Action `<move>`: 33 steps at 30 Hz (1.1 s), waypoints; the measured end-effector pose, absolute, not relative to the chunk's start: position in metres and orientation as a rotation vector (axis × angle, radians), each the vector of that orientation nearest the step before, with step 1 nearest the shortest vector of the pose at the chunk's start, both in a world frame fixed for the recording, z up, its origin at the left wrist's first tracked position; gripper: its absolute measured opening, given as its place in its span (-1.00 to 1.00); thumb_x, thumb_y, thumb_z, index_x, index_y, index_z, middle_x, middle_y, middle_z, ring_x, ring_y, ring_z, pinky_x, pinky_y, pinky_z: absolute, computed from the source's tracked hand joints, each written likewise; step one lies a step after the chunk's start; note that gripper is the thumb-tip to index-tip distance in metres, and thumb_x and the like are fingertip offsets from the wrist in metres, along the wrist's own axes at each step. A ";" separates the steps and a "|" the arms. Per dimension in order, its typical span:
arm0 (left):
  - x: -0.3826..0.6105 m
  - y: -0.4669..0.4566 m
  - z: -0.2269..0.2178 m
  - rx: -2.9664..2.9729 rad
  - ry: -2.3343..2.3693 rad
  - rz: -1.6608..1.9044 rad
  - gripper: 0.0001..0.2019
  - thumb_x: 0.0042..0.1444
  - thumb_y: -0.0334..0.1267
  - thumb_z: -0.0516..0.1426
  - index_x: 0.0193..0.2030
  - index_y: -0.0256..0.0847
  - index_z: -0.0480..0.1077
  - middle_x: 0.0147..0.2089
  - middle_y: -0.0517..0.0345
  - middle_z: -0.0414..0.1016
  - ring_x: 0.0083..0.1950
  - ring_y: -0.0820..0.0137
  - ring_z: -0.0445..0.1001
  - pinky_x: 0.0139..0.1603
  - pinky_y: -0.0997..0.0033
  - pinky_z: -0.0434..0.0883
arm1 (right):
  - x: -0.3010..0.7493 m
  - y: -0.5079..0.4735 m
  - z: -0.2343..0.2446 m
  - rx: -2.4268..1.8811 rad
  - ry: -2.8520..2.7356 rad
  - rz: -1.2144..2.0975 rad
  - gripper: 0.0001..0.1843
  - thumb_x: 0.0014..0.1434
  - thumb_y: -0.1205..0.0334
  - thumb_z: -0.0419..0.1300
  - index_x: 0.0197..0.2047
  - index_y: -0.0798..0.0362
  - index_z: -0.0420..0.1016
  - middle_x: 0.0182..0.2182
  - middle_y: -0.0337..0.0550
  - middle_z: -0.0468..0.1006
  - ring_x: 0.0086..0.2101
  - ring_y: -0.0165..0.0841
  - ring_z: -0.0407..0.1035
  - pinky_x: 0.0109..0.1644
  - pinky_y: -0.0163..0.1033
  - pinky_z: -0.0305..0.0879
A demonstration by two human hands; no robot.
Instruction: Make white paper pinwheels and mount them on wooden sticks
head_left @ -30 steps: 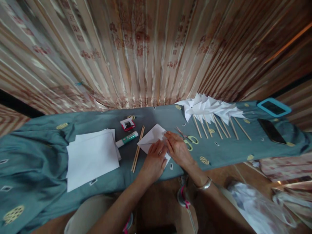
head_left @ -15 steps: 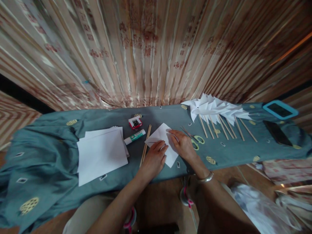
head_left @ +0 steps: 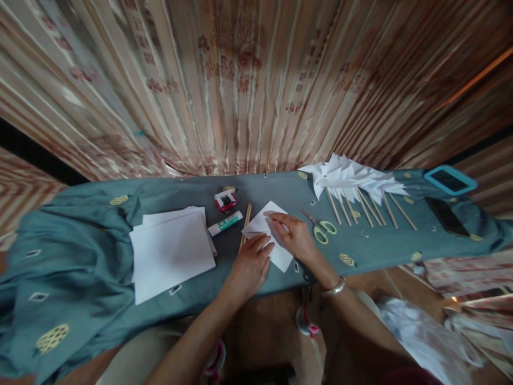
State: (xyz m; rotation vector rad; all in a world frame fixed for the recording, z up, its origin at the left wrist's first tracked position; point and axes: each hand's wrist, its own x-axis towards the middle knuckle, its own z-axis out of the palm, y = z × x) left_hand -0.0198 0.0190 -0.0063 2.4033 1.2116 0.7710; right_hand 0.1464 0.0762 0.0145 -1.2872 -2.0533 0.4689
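Note:
A small white paper square (head_left: 285, 259) lies turned corner-up on the cloth, with a slit running in from its left corner. My left hand (head_left: 250, 263) rests on its lower left part, fingers laid flat beside the slit. From the right my right hand (head_left: 295, 234) reaches over the paper, its index finger stretched toward the middle and the thumb apart below. Just right of that hand lie scissors (head_left: 320, 234) with light green handles, blades parted. Wooden sticks (head_left: 247, 218) lie partly under the paper's left corner.
A stack of white paper (head_left: 172, 262) lies at left, near a glue stick (head_left: 225, 223) and a small red-and-white box (head_left: 225, 200). Several white paper pinwheels (head_left: 352, 179) on sticks overlap at the back right. A phone (head_left: 445, 216) and a blue-framed device (head_left: 451, 179) lie far right.
My right hand has slid a little left, its fingertips closer to the middle of the paper. My left hand stays on the paper. The view has shifted slightly.

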 end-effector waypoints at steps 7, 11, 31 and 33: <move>-0.020 0.016 0.005 2.387 1.242 0.683 -0.80 0.18 -0.46 0.06 -0.20 -0.27 0.51 -0.13 -0.05 0.58 0.03 0.17 0.49 0.13 0.10 0.44 | 0.081 0.091 0.042 -1.068 -2.596 0.288 -0.75 0.24 0.44 0.12 -0.04 0.14 0.51 -0.02 0.03 0.57 -0.01 -0.23 0.44 0.13 -0.10 0.35; -0.018 0.015 0.007 2.368 1.227 0.668 -0.79 0.20 -0.45 0.04 -0.17 -0.25 0.50 -0.15 -0.01 0.59 -0.03 0.19 0.51 0.09 0.13 0.45 | 0.053 0.109 0.046 -1.037 -2.892 0.172 -0.72 0.17 0.47 0.19 -0.03 0.22 0.49 -0.02 0.11 0.56 0.00 -0.12 0.42 0.10 -0.05 0.32; -0.023 0.047 0.028 0.938 1.173 1.221 -0.66 -0.03 0.00 0.26 -0.28 -0.27 0.56 -0.26 0.02 0.64 -0.18 0.27 0.58 -0.12 0.26 0.49 | 0.134 0.076 0.039 -0.805 -0.853 1.824 -0.64 -0.09 0.02 0.43 -0.26 0.03 0.55 -0.30 -0.14 0.65 -0.24 -0.27 0.54 -0.09 -0.13 0.45; -0.014 0.047 0.033 0.807 1.100 1.200 -0.58 -0.14 0.06 0.32 -0.31 -0.29 0.56 -0.28 0.00 0.63 -0.19 0.25 0.59 -0.18 0.29 0.51 | 0.139 0.074 0.037 -0.797 -0.795 1.815 -0.63 -0.10 0.05 0.44 -0.23 0.01 0.55 -0.26 -0.13 0.66 -0.18 -0.25 0.53 -0.06 -0.12 0.45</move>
